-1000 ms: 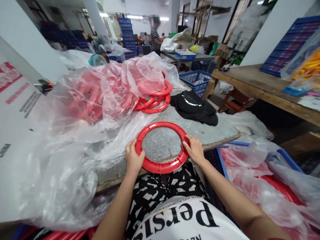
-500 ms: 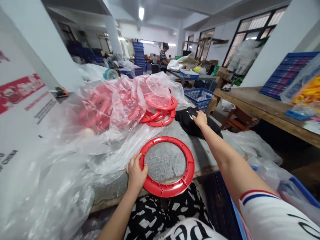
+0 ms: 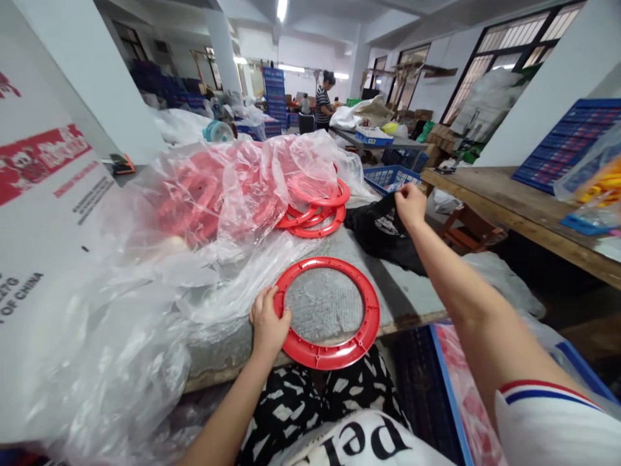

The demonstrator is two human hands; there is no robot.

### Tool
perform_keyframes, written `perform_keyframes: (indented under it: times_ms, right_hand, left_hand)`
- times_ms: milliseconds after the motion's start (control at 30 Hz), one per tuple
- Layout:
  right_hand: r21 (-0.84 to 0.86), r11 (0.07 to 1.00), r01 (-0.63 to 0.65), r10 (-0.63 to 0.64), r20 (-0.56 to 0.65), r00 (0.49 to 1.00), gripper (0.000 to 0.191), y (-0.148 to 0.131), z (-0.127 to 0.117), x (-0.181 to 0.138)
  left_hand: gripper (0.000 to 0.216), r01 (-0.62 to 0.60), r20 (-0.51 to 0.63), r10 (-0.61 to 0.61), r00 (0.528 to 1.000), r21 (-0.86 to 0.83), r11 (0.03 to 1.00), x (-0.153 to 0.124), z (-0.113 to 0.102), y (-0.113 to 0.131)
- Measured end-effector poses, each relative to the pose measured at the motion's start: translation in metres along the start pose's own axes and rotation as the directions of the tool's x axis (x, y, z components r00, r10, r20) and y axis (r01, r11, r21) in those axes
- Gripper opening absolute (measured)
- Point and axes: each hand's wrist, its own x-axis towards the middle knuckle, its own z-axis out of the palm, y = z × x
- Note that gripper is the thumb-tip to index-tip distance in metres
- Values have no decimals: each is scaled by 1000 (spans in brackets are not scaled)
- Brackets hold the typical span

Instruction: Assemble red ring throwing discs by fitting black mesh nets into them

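Note:
A red plastic ring lies at the front edge of the grey table, its near side reaching past the edge. My left hand grips the ring's left side, fingers on top and thumb toward the inner rim. Farther back on the right, my right hand pinches a piece of black cloth and holds part of it raised. White print shows on the cloth. Several more red rings stick out of a clear plastic bag behind.
Clear plastic film covers the left side, beside a printed carton. A blue basket stands beyond the cloth. At right is a wooden bench; below it, a blue crate holds bagged pink items. A person stands far back.
My right hand has moved right and up, pulling the black cloth up into a peak. The left hand stays on the ring. The view has shifted slightly.

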Motion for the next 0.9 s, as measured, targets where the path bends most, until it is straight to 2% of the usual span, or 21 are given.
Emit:
perform_keyframes:
  times_ms: [33, 100, 133, 200, 267, 300, 367, 400, 467, 500, 567, 633, 667, 700, 767, 800, 833, 900]
  right_hand:
    - [22, 998, 56, -56, 0, 998, 9, -13, -14, 1]
    - [77, 964, 256, -249, -83, 965, 8, -43, -43, -3]
    - [86, 950, 299, -293, -70, 953, 8, -60, -58, -9]
    - [106, 915, 390, -392, 5, 920, 8, -93, -89, -28]
    - [144, 874, 464, -482, 142, 865, 7, -122, -118, -57]
    - [157, 854, 496, -520, 214, 827, 6, -134, -131, -75]
    - [220, 807, 549, -589, 378, 714, 5, -152, -151, -111]
    - [255, 795, 551, -600, 466, 650, 6, -158, -157, -130]
    - [263, 793, 549, -573, 626, 529, 9, -166, -161, -162]
    - [238, 802, 547, -535, 694, 482, 11, -167, -158, -175]
    - [168, 823, 542, -438, 795, 420, 14, -164, -142, -194]
    - [103, 855, 508, -344, 846, 407, 15, -151, -113, -205]
    - [90, 882, 463, -305, 857, 415, 14, -142, -95, -208]
    - [88, 915, 394, -262, 872, 413, 11, -130, -75, -211]
    - [93, 981, 170, -158, 892, 423, 7, -104, -39, -216]
    - [90, 995, 39, -98, 881, 463, 10, -91, -24, -220]
    - [71, 995, -68, -30, 878, 478, 13, -79, -12, -224]
    - [59, 970, -236, 63, 876, 478, 17, -60, 1, -233]
  left_hand:
    - [50, -4, -11, 3, 1000, -5, 1000, 0, -1, 1]
    - [49, -41, -46, 40, 998, -22, 999, -1, -4, 3]
    - [48, -80, -78, 77, 994, -40, 996, -2, -6, 4]
    - [46, -197, -164, 179, 970, -101, 975, -5, -12, 10]
    - [47, -313, -239, 266, 934, -187, 931, -10, -21, 24]
    - [50, -356, -259, 292, 921, -252, 900, -14, -27, 35]
    - [59, -380, -230, 306, 924, -460, 802, -23, -42, 62]
    - [64, -358, -187, 310, 932, -602, 714, -28, -49, 76]
    - [80, -203, -8, 334, 943, -808, 553, -37, -62, 103]
    - [89, -100, 102, 341, 935, -844, 526, -40, -66, 112]
    - [93, 79, 315, 301, 900, -798, 598, -42, -67, 119]
    - [66, 173, 440, 179, 880, -648, 742, -38, -60, 112]
    - [48, 180, 449, 112, 886, -557, 811, -34, -55, 104]
    - [37, 158, 427, 64, 902, -464, 872, -29, -50, 95]
    - [34, 37, 348, 56, 936, -257, 966, -18, -42, 76]
    - [36, -31, 335, 82, 939, -156, 987, -13, -39, 68]
    - [37, -89, 340, 110, 934, -75, 993, -10, -38, 61]
    - [37, -174, 385, 155, 910, 14, 985, -10, -39, 52]
